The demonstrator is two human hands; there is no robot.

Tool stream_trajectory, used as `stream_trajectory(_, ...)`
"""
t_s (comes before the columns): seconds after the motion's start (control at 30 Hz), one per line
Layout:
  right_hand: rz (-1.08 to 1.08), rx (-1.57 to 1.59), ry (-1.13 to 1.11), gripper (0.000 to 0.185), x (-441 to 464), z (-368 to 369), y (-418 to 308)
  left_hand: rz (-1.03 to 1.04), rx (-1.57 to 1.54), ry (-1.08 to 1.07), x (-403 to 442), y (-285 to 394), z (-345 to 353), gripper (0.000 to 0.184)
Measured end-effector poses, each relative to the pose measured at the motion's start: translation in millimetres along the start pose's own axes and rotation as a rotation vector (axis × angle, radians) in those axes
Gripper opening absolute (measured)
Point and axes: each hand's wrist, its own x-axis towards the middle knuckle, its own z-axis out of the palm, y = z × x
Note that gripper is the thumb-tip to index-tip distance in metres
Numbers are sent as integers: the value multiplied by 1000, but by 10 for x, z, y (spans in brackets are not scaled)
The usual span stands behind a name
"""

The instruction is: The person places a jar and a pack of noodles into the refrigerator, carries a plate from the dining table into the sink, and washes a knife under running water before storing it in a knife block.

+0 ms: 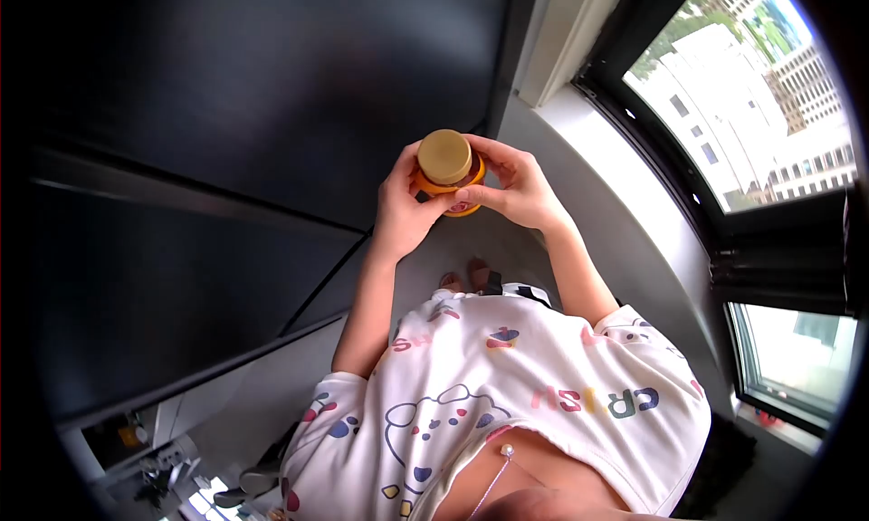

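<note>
Both hands hold one jar point(464, 207) out in front of my body. It has a gold-coloured lid point(444, 156) and an orange-yellow label, and it stands roughly upright with the lid on. My left hand point(404, 209) wraps the jar's left side, its thumb lying across the front. On the right side my right hand point(520, 188) is closed around the jar, with its thumb across the front near the other thumb. The fingers behind the jar are partly hidden.
A large dark, glossy panelled cabinet or appliance point(272, 95) stands close on the left. A pale wall with a window sill point(625, 159) and a black-framed window point(724, 95) run along the right. Below the jar are my feet point(477, 272) on the grey floor.
</note>
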Motion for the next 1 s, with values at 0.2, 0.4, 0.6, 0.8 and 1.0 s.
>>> stream_trajectory(0.2,-67,-80,310,67,-246,-441,144,242,146,-148,560,-188,446,63)
stream_trajectory(0.4,-91,-133,459,62,-277,-1157,261,220,381,-233,1199,-406,1094,76)
stream_trajectory(0.6,-114,-343,506,53,-146,-1896,444,273,340,-175,1779,-668,1813,66)
stream_trajectory(0.8,-90,-454,539,58,-106,-2320,645,164,318,-84,1943,-846,2199,57)
stream_trajectory(1.0,-121,-420,534,59,-95,-2459,898,132,274,-79,1958,-1127,2361,57)
